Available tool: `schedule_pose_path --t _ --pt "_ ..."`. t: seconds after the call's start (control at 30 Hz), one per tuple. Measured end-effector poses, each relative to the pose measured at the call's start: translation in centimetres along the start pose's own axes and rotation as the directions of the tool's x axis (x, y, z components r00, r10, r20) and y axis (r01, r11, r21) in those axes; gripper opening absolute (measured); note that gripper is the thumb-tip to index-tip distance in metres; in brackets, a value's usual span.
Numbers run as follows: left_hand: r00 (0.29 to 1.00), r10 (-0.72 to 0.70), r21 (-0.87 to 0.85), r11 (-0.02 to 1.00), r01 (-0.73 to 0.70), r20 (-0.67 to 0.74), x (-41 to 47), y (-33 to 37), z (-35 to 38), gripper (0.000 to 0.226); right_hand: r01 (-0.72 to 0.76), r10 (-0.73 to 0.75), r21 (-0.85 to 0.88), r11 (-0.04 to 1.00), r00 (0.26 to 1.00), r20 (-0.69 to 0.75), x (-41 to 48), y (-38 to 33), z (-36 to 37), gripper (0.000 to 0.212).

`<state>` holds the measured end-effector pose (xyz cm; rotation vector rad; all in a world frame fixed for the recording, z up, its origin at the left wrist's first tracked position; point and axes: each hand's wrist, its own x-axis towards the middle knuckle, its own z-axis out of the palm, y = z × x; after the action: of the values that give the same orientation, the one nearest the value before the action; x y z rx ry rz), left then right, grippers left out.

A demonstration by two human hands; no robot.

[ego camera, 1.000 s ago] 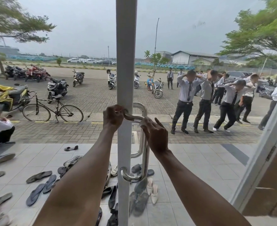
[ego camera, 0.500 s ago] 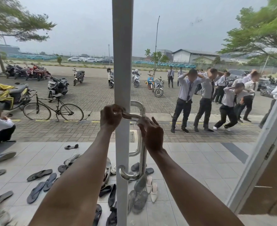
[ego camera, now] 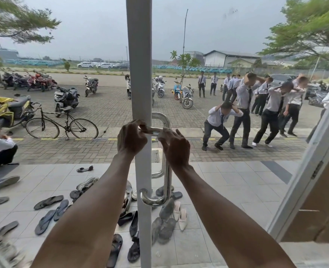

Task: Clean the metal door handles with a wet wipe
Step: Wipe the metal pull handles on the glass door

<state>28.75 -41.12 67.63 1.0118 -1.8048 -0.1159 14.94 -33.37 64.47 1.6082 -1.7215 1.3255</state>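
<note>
A polished metal door handle [ego camera: 167, 182] is fixed to the white door frame [ego camera: 140, 74], and a second handle [ego camera: 160, 118] shows through the glass on the outer side. Both my hands are at the near handle's upper arm. My left hand [ego camera: 131, 138] pinches one end of a thin pale wet wipe [ego camera: 164, 130] against the frame side. My right hand [ego camera: 176, 147] curls its fingers over the wipe where it wraps the handle's top bend. Most of the wipe is hidden under my fingers.
An open door leaf [ego camera: 305, 171] angles in at the right. Beyond the glass, several sandals and shoes [ego camera: 49, 202] lie on the tiled porch, a bicycle [ego camera: 61, 126] is parked, and several people [ego camera: 245, 111] in white shirts move on the paving.
My right hand has risen from the handle's upright bar to its top bend, closer to my left hand. The left hand has stayed put. The people outside have shifted right.
</note>
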Motion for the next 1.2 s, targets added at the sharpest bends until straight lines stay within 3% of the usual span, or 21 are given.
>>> schedule_pose_path --t 0.2,0.33,0.53,0.63,0.8,1.07,1.2 --pt "0.988 0.153 -0.042 0.987 -0.154 -0.031 -0.9 -0.6 0.5 0.042 -0.167 0.18 0.098 0.981 0.974 -0.138 -3.5 1.7 0.7 0.037" --pt "0.982 0.186 -0.009 0.982 -0.186 -0.037 -1.0 -0.9 0.9 0.043 -0.294 0.304 0.137 0.946 0.951 -0.053 -5.0 2.1 1.2 0.034" --pt "0.96 0.279 0.024 0.96 -0.278 -0.017 -0.9 -0.7 1.0 0.038 -0.281 0.305 0.198 0.939 0.947 -0.101 -1.9 0.9 1.0 0.029" --pt "0.963 0.27 0.009 0.963 -0.27 -0.019 -1.0 -0.7 1.2 0.038 -0.265 0.298 0.22 0.939 0.945 -0.136 -1.5 0.8 1.1 0.035" --pt "0.966 0.26 -0.018 0.965 -0.26 -0.019 -1.3 -0.8 1.1 0.039 -0.382 0.426 0.27 0.884 0.895 -0.131 -4.8 2.0 2.8 0.033" --pt "0.967 0.251 -0.047 0.967 -0.252 -0.038 -1.7 -0.6 1.1 0.036 -0.516 0.53 0.15 0.843 0.845 -0.07 -7.8 2.0 3.3 0.03" --pt "0.971 0.234 -0.044 0.971 -0.235 -0.042 -1.7 -0.7 1.2 0.035 -0.47 0.503 0.2 0.86 0.846 -0.178 -4.4 0.6 2.3 0.028"
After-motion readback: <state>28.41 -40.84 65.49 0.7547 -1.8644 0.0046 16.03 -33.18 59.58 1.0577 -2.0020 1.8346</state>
